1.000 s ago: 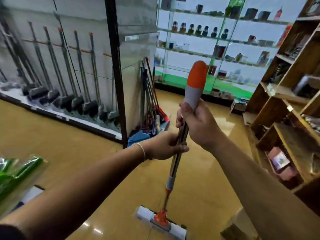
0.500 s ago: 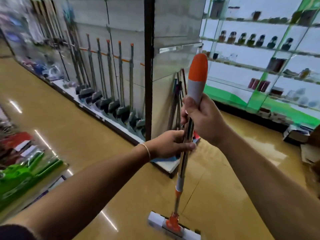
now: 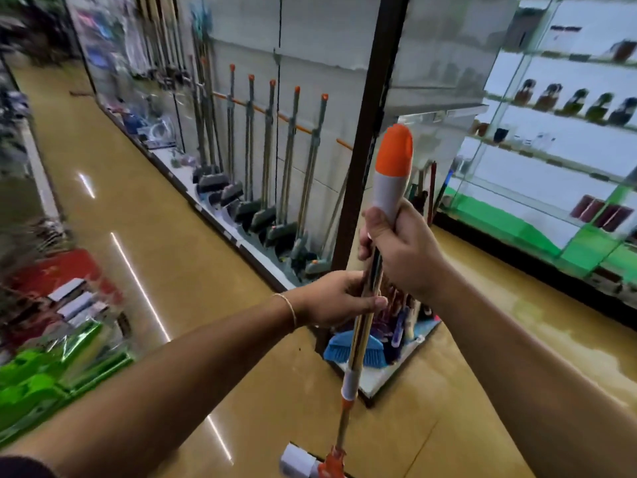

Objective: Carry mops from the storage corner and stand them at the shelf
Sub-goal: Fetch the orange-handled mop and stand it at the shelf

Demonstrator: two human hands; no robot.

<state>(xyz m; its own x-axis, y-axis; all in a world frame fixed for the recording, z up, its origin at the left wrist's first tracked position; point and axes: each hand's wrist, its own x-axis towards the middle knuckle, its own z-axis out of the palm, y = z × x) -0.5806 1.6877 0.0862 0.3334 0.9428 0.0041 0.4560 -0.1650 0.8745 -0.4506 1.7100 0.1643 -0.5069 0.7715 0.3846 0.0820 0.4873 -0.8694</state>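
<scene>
A person carries one mop [image 3: 365, 298] upright down a shop aisle, both hands clamped on its shaft. The right hand [image 3: 401, 250] wraps the pole just under the grey-and-orange grip [image 3: 393, 170]; the left hand [image 3: 336, 300] curls round the metal shaft directly below it, thumb across the front. The mop's long axis runs nearly vertical, tilted slightly with the top toward 1 o'clock, and its white head [image 3: 298, 463] sits at 6 o'clock at the frame's lower edge; whether it touches the floor cannot be told. The shelf [image 3: 220, 219] lies at 11 o'clock from the hands, well apart, across the glossy floor, so the left hand is the nearer one. There, five orange-capped mops [image 3: 293, 160] lean in a row against the wall panel, with several blurred darker handles beyond them that cannot be counted. A blue broom [image 3: 339, 351] rests at the foot of the dark post [image 3: 365, 146], just behind the shaft. The next slot appears to be at the row's near end.
</scene>
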